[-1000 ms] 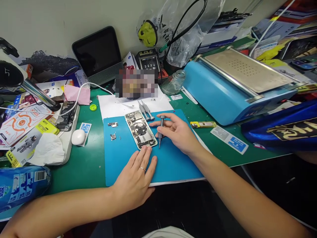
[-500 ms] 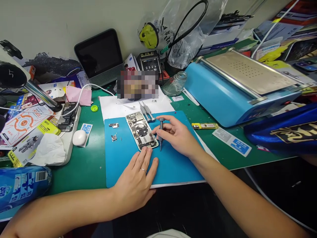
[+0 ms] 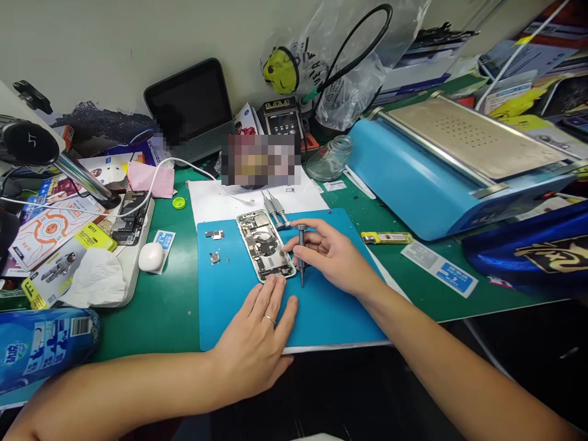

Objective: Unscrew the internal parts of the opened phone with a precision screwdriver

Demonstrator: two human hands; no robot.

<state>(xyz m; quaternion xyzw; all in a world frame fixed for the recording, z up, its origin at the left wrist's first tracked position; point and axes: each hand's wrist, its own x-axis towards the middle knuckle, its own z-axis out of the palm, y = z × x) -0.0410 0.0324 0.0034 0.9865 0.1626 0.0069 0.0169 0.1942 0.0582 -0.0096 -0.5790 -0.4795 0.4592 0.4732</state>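
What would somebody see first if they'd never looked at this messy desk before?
Probably the opened phone, its insides showing, on the blue mat in the middle. The left hand lies flat at its near end, and the right hand holds a screwdriver upright beside it. Next, perhaps, the big blue machine with a metal top, toward the picture's right.
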